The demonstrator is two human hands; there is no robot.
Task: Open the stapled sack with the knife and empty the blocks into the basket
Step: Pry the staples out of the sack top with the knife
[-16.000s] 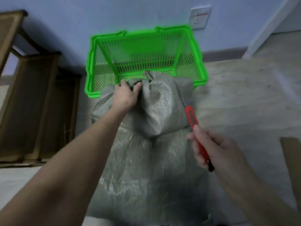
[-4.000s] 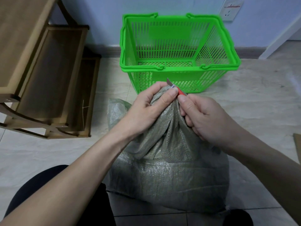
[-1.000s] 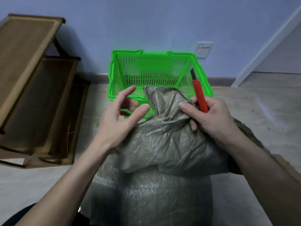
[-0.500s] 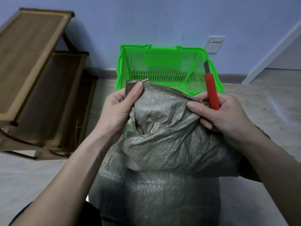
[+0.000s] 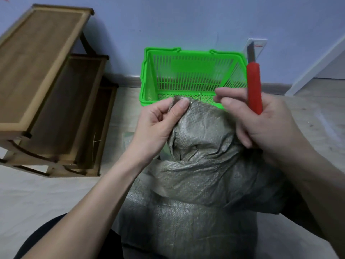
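Pinching the top edge of the grey woven sack (image 5: 201,165) at mid-frame, the left hand (image 5: 158,124) holds the gathered mouth up. The right hand (image 5: 261,124) grips the red knife (image 5: 253,86), blade pointing up toward the upper right, its forefinger and thumb nipped together just off the mouth. What may be a staple glints beside the left thumb. Opening seems still underway: no blocks show. Next, I judge, the mouth must be spread and tipped toward the green basket (image 5: 145,90) just behind, centre top, with the blade kept clear of fingers.
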